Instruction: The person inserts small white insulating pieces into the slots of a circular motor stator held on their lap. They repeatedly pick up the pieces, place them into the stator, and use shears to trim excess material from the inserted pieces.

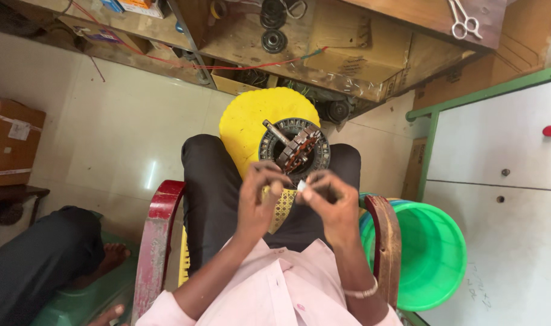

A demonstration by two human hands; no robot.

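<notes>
You're working in bright, even daylight; the picture is well exposed. A soft glare streak sits on the pale floor tiles [148, 175] left of your knee. Shadows are faint, darkest under the wooden shelf [324, 72] ahead. Your hands show slight motion blur. The wide lens bends the white cabinet [499, 151] and the frame's edges outward.

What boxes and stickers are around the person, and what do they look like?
Brown cardboard box: far left on a dark stand, with tape bands and a small white label.
Small packets: top left on the shelf, flat, blue, white and orange.
Flattened cardboard: top middle under the bench, tan, shiny tape along one edge.
Small white piece: pinched between left hand and right hand; too small to tell.
</notes>
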